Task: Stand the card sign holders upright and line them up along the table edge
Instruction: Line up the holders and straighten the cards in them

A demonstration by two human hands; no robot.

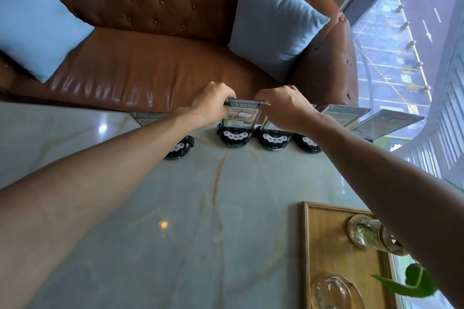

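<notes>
Several card sign holders with round black button bases stand along the far edge of the pale marble table (200, 208). My left hand (211, 103) and my right hand (283, 105) both grip the top corners of one upright sign holder (238, 118), whose green and white card faces me. To its right stand a second holder (273, 139) and a third holder (310, 144), partly hidden by my right forearm. Further right, two clear card panels (386, 120) lean over the edge. Left of my left arm, another holder (179, 148) is half hidden.
A brown tufted leather sofa (150, 70) with two light blue cushions (273, 22) sits just beyond the table edge. A wooden tray (326, 246) at the near right carries glass jars (364, 231) and a green leaf. A window wall runs along the right.
</notes>
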